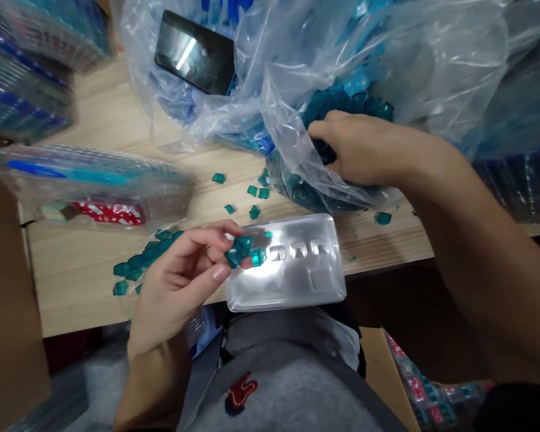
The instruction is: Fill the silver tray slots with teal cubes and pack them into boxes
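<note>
Between the thumb and fingers of my left hand (184, 270) are a few teal translucent plastic gems (239, 249), over the left end of a clear plastic tray (292, 288). One teal gem (257, 258) sits in the tray's leftmost small recess; several recesses to its right hold nothing. My right hand (346, 144) reaches into a clear plastic bag (290, 114) full of teal gems (333, 108). Its fingers curl down among them and their tips are hidden, so what they grip does not show.
Loose teal gems (254, 212) lie on the wooden table (85, 240), with a pile of gems (139, 261) left of my left hand. A phone (194, 53) rests on the bags. A packed clear pouch (103, 186) and stacked packages (22, 72) stand left. An open cardboard box (382, 372) is below.
</note>
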Tool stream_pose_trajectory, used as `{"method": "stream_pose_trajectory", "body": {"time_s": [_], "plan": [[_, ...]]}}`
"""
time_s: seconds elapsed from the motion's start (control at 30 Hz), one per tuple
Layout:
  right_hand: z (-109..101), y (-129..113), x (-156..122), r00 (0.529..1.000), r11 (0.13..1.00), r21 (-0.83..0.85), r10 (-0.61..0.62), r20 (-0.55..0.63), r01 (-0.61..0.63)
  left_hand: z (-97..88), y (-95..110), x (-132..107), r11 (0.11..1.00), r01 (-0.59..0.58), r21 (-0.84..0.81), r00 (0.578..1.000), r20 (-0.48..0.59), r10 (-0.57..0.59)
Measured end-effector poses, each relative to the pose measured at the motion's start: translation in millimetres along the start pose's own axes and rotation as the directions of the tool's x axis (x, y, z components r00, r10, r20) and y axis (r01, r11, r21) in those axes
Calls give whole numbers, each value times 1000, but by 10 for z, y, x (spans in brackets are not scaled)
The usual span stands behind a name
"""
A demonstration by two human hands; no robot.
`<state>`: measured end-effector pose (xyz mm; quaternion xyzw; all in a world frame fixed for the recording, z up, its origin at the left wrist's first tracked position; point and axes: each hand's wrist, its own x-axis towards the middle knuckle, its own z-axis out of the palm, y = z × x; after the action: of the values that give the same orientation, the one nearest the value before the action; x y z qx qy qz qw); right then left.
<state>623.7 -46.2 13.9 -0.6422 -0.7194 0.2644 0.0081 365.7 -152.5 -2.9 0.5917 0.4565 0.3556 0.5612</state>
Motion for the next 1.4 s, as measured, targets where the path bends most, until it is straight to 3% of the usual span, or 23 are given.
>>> {"method": "stream_pose_trajectory", "body": {"time_s": [0.13,0.27,0.33,0.43,0.57,0.7,0.8,0.93,1.0,1.07,1.23,1.4], "plan": [[32,88,-33,993,980,-157,-115,40,120,65,90,-18,956,-139,257,990,71,125],[21,109,-139,985,961,-251,-147,-93,120,141,128,-18,843,-301,447,950,218,224],[-24,97,-240,967,968,-224,-162,-197,116,157,108,11,783,-371,498,923,286,255],[-102,82,-413,903,978,-119,-205,-378,173,164,81,67,705,-447,551,890,351,290],[-120,104,-553,875,972,31,-194,-443,231,175,109,112,636,-502,587,859,422,289],[-21,161,-528,916,970,137,-135,-378,199,174,144,139,606,-531,591,841,454,295],[48,155,-405,950,989,13,-137,-281,147,139,144,135,663,-484,570,866,420,271],[45,90,-165,993,980,-167,-114,-30,107,101,133,84,677,-467,570,876,401,267],[12,80,-70,987,977,-157,-131,97,146,117,124,69,648,-486,587,868,415,274],[-20,85,-19,978,974,-151,-146,146,168,149,109,75,621,-508,597,855,436,281],[-17,64,-25,987,969,-196,-137,81,150,154,56,113,585,-565,582,817,490,302],[32,94,-84,980,967,-175,-194,-35,186,101,-14,67,650,-513,560,850,438,293]]}}
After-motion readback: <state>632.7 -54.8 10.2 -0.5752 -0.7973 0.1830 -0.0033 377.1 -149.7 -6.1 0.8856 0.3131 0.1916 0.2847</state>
